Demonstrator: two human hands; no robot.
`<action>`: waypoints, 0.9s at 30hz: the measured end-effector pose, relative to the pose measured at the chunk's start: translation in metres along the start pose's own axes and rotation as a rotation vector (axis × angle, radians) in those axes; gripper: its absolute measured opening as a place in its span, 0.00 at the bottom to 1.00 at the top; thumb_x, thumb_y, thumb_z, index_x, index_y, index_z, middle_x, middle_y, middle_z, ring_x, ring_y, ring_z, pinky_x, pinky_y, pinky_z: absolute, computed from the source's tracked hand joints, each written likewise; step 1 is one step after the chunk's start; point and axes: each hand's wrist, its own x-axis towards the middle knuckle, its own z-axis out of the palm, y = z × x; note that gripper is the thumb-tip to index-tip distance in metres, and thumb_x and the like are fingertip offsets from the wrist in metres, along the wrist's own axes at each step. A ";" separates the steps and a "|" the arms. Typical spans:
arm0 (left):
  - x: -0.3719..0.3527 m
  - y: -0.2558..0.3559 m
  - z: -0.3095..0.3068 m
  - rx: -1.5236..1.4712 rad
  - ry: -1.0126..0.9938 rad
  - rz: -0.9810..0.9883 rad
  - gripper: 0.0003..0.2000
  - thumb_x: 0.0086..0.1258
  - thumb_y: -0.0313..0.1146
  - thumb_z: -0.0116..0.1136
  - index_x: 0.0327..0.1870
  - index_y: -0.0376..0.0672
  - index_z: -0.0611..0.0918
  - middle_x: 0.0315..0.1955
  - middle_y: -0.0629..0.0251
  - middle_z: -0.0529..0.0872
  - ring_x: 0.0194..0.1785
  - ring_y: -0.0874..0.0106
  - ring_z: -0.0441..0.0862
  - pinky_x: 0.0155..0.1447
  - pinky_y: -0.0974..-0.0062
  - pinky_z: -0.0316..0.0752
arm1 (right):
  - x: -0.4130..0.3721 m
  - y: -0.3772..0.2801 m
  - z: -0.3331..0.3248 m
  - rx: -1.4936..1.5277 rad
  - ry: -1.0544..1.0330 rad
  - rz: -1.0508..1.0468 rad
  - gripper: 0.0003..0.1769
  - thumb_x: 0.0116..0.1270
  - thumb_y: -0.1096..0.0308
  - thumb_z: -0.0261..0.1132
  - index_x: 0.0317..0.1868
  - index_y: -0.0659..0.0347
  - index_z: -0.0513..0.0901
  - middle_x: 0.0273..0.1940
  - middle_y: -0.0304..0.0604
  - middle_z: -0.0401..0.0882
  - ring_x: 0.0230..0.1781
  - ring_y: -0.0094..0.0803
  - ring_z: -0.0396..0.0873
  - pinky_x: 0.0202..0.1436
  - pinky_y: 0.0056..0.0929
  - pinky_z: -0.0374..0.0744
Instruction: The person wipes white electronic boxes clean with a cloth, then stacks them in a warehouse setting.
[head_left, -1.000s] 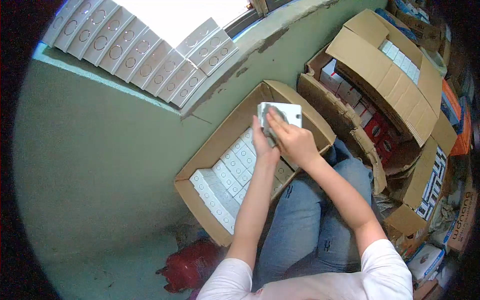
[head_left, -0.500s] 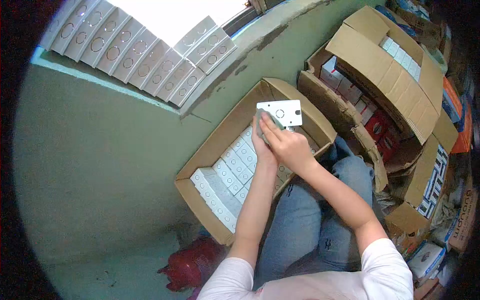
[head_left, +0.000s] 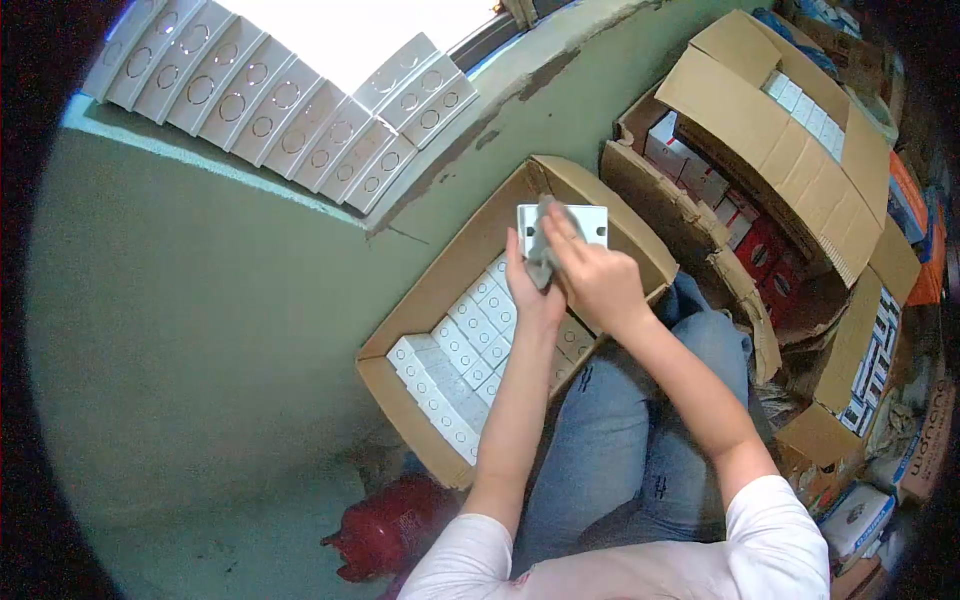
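Note:
A white electrical box (head_left: 592, 220) with slots at its ends is held up above the open carton by my left hand (head_left: 532, 292), whose fingers grip it from the left and below. A crumpled grey cloth (head_left: 541, 262) lies across the face of the box. Over it, my right hand (head_left: 606, 285) presses the cloth against the box with outstretched fingers. The right thumb is hidden. Beneath both hands, rows of similar white boxes (head_left: 482, 330) with round knockouts fill part of the cardboard carton (head_left: 405, 420).
More such boxes (head_left: 250, 95) stand in a row on the window ledge. Right of my knees is a larger open carton (head_left: 770, 150) with white and red packs inside. A red rounded object (head_left: 390, 525) sits on the floor at lower left, near the green wall (head_left: 220, 300).
The cloth and my right hand have shifted from the box's left side to across its middle. A slot at the box's left end now shows, and the central knockout is covered.

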 end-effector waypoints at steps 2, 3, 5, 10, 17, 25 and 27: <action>-0.001 0.002 0.007 -0.012 -0.064 0.037 0.23 0.77 0.51 0.38 0.59 0.45 0.76 0.54 0.62 0.81 0.55 0.65 0.79 0.64 0.65 0.70 | 0.002 0.010 0.001 -0.006 0.053 0.045 0.32 0.57 0.67 0.62 0.65 0.58 0.73 0.67 0.44 0.70 0.21 0.29 0.81 0.25 0.25 0.81; -0.001 0.000 0.005 -0.001 -0.104 0.037 0.22 0.77 0.50 0.39 0.60 0.45 0.76 0.56 0.62 0.81 0.57 0.65 0.78 0.65 0.65 0.69 | 0.002 0.013 0.002 -0.024 0.050 0.047 0.32 0.57 0.67 0.62 0.65 0.59 0.72 0.67 0.44 0.70 0.21 0.30 0.81 0.25 0.25 0.80; 0.001 -0.005 0.000 -0.034 -0.114 -0.001 0.22 0.77 0.50 0.40 0.60 0.45 0.76 0.56 0.63 0.80 0.57 0.66 0.77 0.65 0.65 0.69 | 0.001 0.013 0.004 -0.002 0.054 0.005 0.33 0.58 0.65 0.62 0.66 0.59 0.71 0.68 0.43 0.68 0.21 0.28 0.80 0.24 0.24 0.80; 0.000 -0.009 -0.001 -0.081 -0.205 -0.033 0.22 0.78 0.49 0.40 0.61 0.44 0.75 0.55 0.64 0.80 0.57 0.68 0.77 0.63 0.66 0.71 | -0.003 0.003 0.005 -0.076 0.007 -0.047 0.36 0.58 0.59 0.65 0.68 0.59 0.69 0.70 0.43 0.66 0.20 0.25 0.78 0.24 0.23 0.78; -0.002 0.008 0.005 0.018 -0.043 0.045 0.20 0.78 0.47 0.39 0.54 0.43 0.79 0.48 0.66 0.84 0.51 0.69 0.81 0.58 0.65 0.74 | -0.015 0.014 0.001 -0.193 -0.018 -0.009 0.35 0.59 0.62 0.63 0.68 0.61 0.68 0.73 0.45 0.62 0.21 0.25 0.77 0.22 0.22 0.77; 0.000 0.022 0.005 0.068 -0.063 -0.009 0.21 0.78 0.49 0.40 0.58 0.43 0.76 0.55 0.60 0.81 0.58 0.63 0.77 0.63 0.59 0.69 | -0.025 0.022 -0.001 -0.045 -0.082 0.089 0.42 0.54 0.70 0.63 0.71 0.66 0.60 0.74 0.54 0.53 0.32 0.36 0.81 0.27 0.28 0.80; -0.001 0.023 0.006 0.080 -0.049 -0.040 0.20 0.78 0.46 0.41 0.58 0.42 0.76 0.55 0.60 0.81 0.58 0.63 0.77 0.63 0.59 0.70 | -0.027 0.023 -0.001 0.238 -0.021 0.142 0.47 0.51 0.72 0.65 0.72 0.67 0.56 0.75 0.58 0.49 0.44 0.47 0.83 0.35 0.34 0.83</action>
